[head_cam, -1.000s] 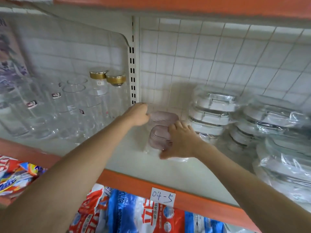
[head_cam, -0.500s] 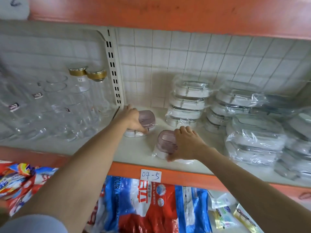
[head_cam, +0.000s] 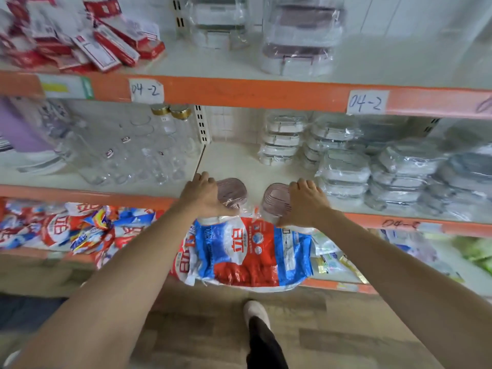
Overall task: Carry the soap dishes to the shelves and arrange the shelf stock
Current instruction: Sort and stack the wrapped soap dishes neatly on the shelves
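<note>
shelf bare behind — wrapped containers right

A shop stockroom or store aisle. Orange-edged shelves with handwritten labels, stacked with wrapped containers, glassware and detergent bags.

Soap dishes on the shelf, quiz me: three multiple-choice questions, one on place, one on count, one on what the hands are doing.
1. Where are the soap dishes?
A. front edge of the middle shelf
B. top shelf
C. floor

2. How many pink-lidded soap dishes are under the hands?
A. one
B. two
C. four

3. What are the hands doing?
A. hanging idle
B. each holding one dish
C. both lifting the detergent bag

Answers:
1 A: they sit by the middle shelf front edge.
2 B: left soap dish and right soap dish.
3 B: left hand and right hand each curl their fingers over one dish.
</note>
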A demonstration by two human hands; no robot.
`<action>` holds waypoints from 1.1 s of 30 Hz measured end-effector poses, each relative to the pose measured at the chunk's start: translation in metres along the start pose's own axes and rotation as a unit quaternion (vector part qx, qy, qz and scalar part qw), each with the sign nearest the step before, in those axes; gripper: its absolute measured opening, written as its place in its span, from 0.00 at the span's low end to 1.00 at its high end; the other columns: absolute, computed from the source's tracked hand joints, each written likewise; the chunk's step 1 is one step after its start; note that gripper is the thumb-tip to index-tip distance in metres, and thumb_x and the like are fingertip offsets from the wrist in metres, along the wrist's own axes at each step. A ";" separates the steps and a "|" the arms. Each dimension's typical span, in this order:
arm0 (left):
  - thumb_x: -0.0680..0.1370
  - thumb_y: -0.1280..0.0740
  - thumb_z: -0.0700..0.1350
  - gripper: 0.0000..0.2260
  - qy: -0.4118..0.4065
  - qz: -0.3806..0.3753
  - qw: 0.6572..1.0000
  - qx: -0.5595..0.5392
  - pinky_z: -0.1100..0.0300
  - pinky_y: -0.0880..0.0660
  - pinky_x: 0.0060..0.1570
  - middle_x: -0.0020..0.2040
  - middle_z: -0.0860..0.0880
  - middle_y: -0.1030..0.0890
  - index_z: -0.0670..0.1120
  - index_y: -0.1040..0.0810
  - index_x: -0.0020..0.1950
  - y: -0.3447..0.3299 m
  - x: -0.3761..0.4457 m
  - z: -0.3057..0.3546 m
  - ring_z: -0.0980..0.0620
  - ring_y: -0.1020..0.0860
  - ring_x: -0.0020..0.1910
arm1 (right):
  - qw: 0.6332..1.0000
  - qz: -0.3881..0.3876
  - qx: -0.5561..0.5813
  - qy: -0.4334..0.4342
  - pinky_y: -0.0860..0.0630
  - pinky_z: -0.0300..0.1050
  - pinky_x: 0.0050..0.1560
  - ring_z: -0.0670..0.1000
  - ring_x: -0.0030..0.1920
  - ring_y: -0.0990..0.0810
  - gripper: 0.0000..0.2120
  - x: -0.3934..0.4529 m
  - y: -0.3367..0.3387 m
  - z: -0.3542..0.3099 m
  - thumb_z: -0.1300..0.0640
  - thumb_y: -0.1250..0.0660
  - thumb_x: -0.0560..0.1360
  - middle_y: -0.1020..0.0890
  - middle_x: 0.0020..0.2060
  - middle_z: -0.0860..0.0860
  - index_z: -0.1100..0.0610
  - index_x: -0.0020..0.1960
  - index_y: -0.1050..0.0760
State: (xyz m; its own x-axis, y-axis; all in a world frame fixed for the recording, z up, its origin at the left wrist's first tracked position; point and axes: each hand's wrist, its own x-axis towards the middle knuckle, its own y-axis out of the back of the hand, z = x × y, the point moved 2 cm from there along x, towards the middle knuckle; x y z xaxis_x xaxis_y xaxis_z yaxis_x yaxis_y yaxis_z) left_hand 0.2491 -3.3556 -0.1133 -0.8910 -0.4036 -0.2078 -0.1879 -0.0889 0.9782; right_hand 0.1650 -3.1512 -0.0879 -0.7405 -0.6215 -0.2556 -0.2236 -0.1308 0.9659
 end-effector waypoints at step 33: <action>0.59 0.35 0.77 0.46 -0.034 0.158 0.984 -0.078 0.56 0.33 0.60 0.59 0.48 0.32 0.45 0.29 0.66 0.358 -0.017 0.017 0.49 0.35 0.62 | 0.976 0.196 0.053 0.077 0.37 0.54 0.66 0.55 0.67 0.38 0.47 0.010 0.325 0.055 0.37 0.26 0.63 0.34 0.67 0.54 0.60 0.70 0.41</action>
State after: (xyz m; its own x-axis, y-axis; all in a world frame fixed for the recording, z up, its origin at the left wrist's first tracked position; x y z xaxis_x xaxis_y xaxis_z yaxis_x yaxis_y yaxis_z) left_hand 0.1902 -3.3649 0.2407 -0.9213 -0.3723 0.1118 0.1633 -0.1097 0.9805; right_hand 0.0505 -3.1578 0.2211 -0.6809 -0.7170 0.1495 -0.0132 0.2162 0.9763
